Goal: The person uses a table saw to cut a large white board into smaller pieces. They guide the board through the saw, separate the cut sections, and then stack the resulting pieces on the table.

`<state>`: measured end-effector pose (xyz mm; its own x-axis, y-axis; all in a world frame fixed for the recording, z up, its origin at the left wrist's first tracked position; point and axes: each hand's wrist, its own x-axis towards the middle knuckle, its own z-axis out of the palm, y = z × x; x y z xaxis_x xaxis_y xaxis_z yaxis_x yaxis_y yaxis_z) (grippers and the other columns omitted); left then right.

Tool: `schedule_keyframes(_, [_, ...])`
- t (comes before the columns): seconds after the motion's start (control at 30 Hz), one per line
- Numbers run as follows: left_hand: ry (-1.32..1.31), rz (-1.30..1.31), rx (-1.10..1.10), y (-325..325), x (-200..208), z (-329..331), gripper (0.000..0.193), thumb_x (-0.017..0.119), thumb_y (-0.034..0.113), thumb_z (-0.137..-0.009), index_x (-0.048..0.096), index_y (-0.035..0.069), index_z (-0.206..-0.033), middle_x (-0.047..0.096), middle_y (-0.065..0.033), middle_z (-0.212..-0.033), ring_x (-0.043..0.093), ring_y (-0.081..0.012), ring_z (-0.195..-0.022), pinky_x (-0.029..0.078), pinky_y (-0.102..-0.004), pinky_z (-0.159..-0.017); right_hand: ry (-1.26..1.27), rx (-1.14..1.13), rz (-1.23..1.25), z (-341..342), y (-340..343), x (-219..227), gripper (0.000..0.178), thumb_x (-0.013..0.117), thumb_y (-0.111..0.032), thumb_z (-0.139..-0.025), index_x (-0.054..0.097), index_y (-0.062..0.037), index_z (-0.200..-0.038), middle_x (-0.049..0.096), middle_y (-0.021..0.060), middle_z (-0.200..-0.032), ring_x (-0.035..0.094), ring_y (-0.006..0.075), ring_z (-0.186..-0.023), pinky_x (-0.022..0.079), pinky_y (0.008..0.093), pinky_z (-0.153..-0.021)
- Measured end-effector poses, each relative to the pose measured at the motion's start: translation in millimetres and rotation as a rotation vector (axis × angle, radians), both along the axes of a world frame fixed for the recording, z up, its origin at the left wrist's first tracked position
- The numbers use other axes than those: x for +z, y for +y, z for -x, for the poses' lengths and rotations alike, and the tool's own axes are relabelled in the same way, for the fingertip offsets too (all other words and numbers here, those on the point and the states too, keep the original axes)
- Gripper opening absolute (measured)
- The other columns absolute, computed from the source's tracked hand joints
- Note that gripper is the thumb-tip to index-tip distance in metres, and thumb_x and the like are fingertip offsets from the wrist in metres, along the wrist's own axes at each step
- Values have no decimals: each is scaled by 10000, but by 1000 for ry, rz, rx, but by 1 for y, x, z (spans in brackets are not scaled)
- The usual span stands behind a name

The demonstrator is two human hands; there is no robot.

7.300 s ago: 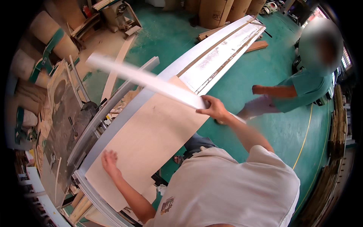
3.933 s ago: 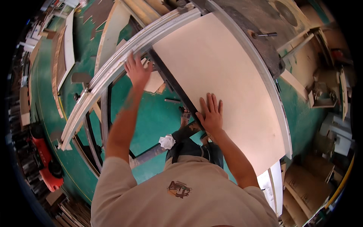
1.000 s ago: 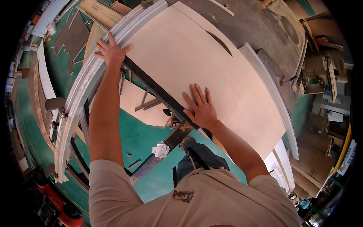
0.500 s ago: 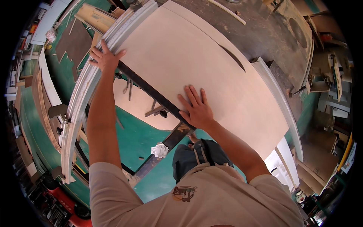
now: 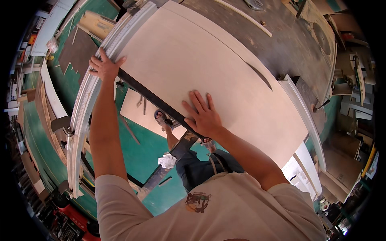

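Note:
A large pale board (image 5: 161, 52) lies flat before me. A narrow strip (image 5: 217, 36) runs along its far edge, marked off by a thin line that widens into a dark curved gap (image 5: 259, 76). My left hand (image 5: 106, 67) rests at the board's left edge, fingers spread over the silver metal fence (image 5: 130, 30) with its scale, thumb toward the board. Flat on the board near its front edge lies my right hand (image 5: 204, 114), fingers apart. A black bar (image 5: 152, 98) runs along that front edge, between my hands.
Beyond the board is a dark, dusty machine top (image 5: 245, 30) with a thin pale strip (image 5: 245, 16). A silver rail (image 5: 305, 108) borders the right side. Below, a dark frame arm (image 5: 185, 146) carries crumpled white paper (image 5: 167, 160). My sandalled foot (image 5: 163, 118) stands among offcuts on the green floor.
One foot has stepped forward under the black bar. The dark gap and machine top sit farther right and lower in view. Both hands keep their places on the board and fence.

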<state>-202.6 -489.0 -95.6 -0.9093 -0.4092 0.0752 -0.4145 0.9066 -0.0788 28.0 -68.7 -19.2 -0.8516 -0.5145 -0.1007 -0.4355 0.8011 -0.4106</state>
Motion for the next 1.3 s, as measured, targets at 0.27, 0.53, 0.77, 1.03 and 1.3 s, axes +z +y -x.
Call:
schedule_keyframes(0.27, [76,154,-64,-41,-46,-13,1332,665,987,-656,246,288,-1710,184,-365,-1675,134,-560,-1572,206,-847,-1118,-22,28,75,0,15,-11,672,585,-503,-1023,486,-171,-1599,254,168,-1761,183,313,-1650,111,627,-1316])
schedule_keyframes(0.53, [83,146,-28,-32,-31,-4,1320,640,1008,-656,193,346,-1707,177,-307,-1692,76,-487,-1595,127,-838,-1141,3,9,83,-17,26,-1,640,565,-492,-1041,480,-200,-1604,188,141,-1780,95,291,-1663,56,597,-1333])
schedule_keyframes(0.77, [66,103,-60,-32,-29,-1,1319,603,1017,-688,123,345,-1716,101,-320,-1704,24,-490,-1598,123,-840,-1139,10,17,9,-16,23,-6,650,529,-518,-1053,449,-222,-1625,166,127,-1787,65,280,-1667,24,590,-1336])
schedule_keyframes(1.03, [111,209,-77,-41,-35,-4,1301,566,1048,-663,213,344,-1698,218,-302,-1648,136,-490,-1561,185,-837,-1115,63,8,34,-19,22,-2,638,548,-512,-1047,476,-216,-1607,192,137,-1777,73,282,-1664,34,591,-1335])
schedule_keyframes(1.3, [135,265,-54,-51,-40,3,1286,555,1058,-658,231,363,-1691,246,-273,-1645,175,-470,-1549,204,-822,-1104,42,9,105,-18,25,-8,611,553,-479,-1047,499,-187,-1581,221,151,-1760,83,287,-1660,29,590,-1338])
